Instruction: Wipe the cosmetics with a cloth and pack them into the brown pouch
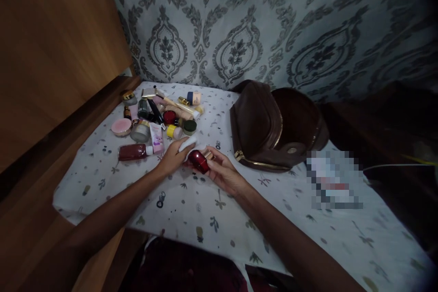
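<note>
My right hand (222, 169) is closed around a dark red glossy bottle (198, 160) with a gold-coloured neck or cap, held tilted above the table. My left hand (174, 157) pinches a white wipe (189, 144), which hangs beside the bottle and partly behind it. Whether the wipe presses on the bottle I cannot tell. Just left of my left hand lie a white and purple tube (157, 138) and a bottle of red liquid (132, 152) with a white cap. A small yellow-capped jar (174, 132) sits beyond my fingers.
Several jars, tubes and brushes crowd the table's back left, among them a pink-lidded jar (121, 127) and a dark green-lidded jar (190, 126). An unzipped brown leather bag (258, 127) stands at right. A wooden cabinet (61, 27) borders the left; patterned wallpaper (236, 50) rises behind.
</note>
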### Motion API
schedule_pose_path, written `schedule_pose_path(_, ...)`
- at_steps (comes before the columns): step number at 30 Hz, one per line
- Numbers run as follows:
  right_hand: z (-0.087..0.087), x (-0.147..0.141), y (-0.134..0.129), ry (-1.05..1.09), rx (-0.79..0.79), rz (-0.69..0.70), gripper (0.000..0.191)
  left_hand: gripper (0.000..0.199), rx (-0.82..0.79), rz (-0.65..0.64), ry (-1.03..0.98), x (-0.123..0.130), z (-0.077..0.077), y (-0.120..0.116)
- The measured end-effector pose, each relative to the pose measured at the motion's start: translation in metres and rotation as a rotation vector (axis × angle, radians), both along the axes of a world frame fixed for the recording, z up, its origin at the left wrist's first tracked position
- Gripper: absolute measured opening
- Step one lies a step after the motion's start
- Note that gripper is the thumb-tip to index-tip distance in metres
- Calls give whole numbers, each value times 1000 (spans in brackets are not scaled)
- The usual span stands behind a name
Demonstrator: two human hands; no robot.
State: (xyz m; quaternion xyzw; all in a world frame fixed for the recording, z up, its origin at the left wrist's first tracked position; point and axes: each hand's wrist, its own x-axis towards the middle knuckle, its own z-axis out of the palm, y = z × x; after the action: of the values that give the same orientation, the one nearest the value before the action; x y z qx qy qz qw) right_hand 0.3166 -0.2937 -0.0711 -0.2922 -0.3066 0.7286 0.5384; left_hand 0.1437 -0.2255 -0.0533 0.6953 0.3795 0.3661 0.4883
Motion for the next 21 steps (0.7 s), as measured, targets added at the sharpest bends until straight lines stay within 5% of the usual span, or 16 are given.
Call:
schedule_pose_path(3,4,1,1,30,-4,45,48,25,110,-1,12,0,-1,0)
schedule_pose_path(12,4,7,7,83,-78,-4,38,63,383,-193,108,-1,-14,-2)
schedule_pose_path(21,5,5,5,176,-155,-170,39,33,403,-173,259,-2,-7,-2)
